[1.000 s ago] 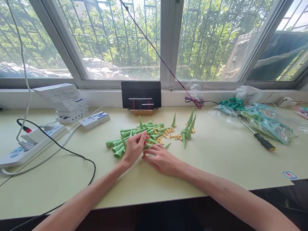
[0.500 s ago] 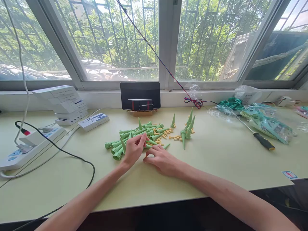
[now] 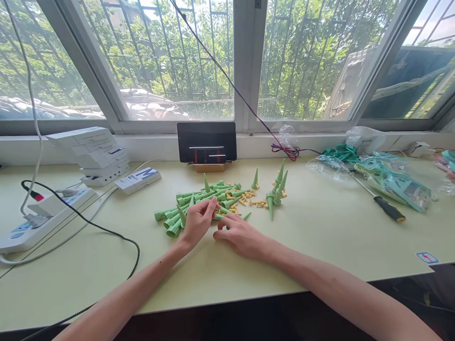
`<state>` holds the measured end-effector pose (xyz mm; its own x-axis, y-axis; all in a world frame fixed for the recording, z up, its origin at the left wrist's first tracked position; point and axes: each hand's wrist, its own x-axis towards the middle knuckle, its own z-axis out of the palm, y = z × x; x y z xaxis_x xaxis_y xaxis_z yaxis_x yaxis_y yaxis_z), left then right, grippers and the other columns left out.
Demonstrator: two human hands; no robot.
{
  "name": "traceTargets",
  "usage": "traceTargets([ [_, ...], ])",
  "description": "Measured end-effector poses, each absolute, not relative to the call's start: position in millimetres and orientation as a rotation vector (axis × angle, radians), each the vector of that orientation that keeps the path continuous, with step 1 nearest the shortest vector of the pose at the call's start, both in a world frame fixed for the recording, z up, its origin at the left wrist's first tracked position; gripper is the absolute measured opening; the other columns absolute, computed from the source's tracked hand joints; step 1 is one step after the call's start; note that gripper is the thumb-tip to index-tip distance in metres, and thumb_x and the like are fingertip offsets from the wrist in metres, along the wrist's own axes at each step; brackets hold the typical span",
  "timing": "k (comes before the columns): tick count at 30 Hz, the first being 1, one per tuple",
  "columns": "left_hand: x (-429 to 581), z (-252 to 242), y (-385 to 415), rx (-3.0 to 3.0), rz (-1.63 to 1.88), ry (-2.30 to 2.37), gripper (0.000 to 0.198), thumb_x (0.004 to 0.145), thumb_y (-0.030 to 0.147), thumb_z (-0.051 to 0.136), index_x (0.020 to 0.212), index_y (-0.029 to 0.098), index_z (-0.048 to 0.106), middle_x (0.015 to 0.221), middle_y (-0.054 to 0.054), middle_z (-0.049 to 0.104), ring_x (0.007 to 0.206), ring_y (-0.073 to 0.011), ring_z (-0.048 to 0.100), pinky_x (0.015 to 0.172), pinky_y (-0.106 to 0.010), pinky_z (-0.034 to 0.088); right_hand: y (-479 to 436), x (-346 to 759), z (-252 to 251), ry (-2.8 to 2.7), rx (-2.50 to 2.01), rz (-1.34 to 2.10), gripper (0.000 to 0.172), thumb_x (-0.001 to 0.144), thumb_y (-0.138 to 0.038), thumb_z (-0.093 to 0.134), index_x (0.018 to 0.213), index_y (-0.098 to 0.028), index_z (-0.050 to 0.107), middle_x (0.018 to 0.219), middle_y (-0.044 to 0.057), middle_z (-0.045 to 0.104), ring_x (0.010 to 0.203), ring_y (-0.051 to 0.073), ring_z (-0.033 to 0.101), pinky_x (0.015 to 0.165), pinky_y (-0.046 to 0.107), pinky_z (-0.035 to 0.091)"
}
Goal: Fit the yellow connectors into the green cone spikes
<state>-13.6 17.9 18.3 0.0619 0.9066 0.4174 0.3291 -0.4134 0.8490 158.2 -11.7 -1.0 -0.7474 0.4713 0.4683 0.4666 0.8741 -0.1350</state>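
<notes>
My left hand is closed in a pinch over the front of a pile of hollow green plastic spikes. Whatever lies between its fingertips is too small or hidden to make out. Just right of it, my right hand rests low at the table, thumb and forefinger curled together; a tiny pale bit shows at their tips, its kind unclear. Small yellow plastic fittings lie scattered behind the hands. Several green spikes with yellow fittings stand point up to the right, and one more spike stands nearer the pile.
A black tablet and a phone lean on a stand at the back. Left are stacked white boxes, a power strip and cables. Right are a screwdriver and bagged green parts. The table's front edge runs below my forearms.
My right hand has shifted very slightly to the right, its thumb and forefinger still together. My left hand stays in place. A teal item and what looks like another person's fingers have appeared at the right edge.
</notes>
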Motion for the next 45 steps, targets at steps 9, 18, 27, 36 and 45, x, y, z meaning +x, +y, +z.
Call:
traceTargets([
  [9,-13.3,18.7,16.8,1.794,1.337,1.234,0.042,0.093,0.048,0.054,0.066,0.016,0.063,0.052,0.001,0.046,0.047,-0.0104,0.042,0.044,-0.024,0.033,-11.2,156.8,-1.0,-2.523,-0.670,0.047,0.024,0.097,-0.011,0.044,0.088,-0.020,0.064,0.098,0.008,0.062,0.088,0.020,0.051,0.083,0.033,0.047],
  [18,-13.5,18.2,16.8,1.837,1.342,1.218,0.042,0.093,0.047,0.054,0.066,0.015,0.063,0.052,0.001,0.048,0.047,-0.0098,0.041,0.045,-0.023,0.034,-12.2,154.3,2.4,-2.432,-0.674,0.171,0.019,0.100,-0.013,0.039,0.087,-0.019,0.051,0.087,0.006,0.057,0.084,0.019,0.050,0.077,0.031,0.047],
  [27,-13.7,18.1,13.6,1.835,1.235,1.072,0.038,0.094,0.045,0.053,0.072,0.016,0.062,0.059,0.001,0.050,0.052,-0.0098,0.043,0.046,-0.022,0.033,-10.1,160.3,4.7,-1.974,-0.842,0.457,0.021,0.103,-0.027,0.037,0.090,-0.019,0.053,0.082,0.003,0.057,0.072,0.015,0.051,0.069,0.027,0.043],
  [36,-13.7,17.6,9.3,2.025,1.097,0.942,0.035,0.096,0.039,0.051,0.073,0.014,0.061,0.064,0.001,0.052,0.057,-0.0094,0.043,0.051,-0.021,0.033,-3.4,165.4,5.2,-1.842,-0.881,0.521,0.026,0.101,-0.041,0.044,0.092,-0.020,0.057,0.085,0.003,0.064,0.074,0.015,0.057,0.069,0.025,0.045],
  [45,-13.2,15.5,8.8,1.987,1.054,0.924,0.030,0.096,0.037,0.053,0.081,0.013,0.063,0.070,-0.001,0.057,0.060,-0.0094,0.050,0.054,-0.020,0.039,-2.0,166.8,8.0,-1.807,-0.805,0.535,0.024,0.098,-0.040,0.051,0.088,-0.020,0.058,0.078,0.001,0.063,0.069,0.014,0.056,0.066,0.025,0.045],
])
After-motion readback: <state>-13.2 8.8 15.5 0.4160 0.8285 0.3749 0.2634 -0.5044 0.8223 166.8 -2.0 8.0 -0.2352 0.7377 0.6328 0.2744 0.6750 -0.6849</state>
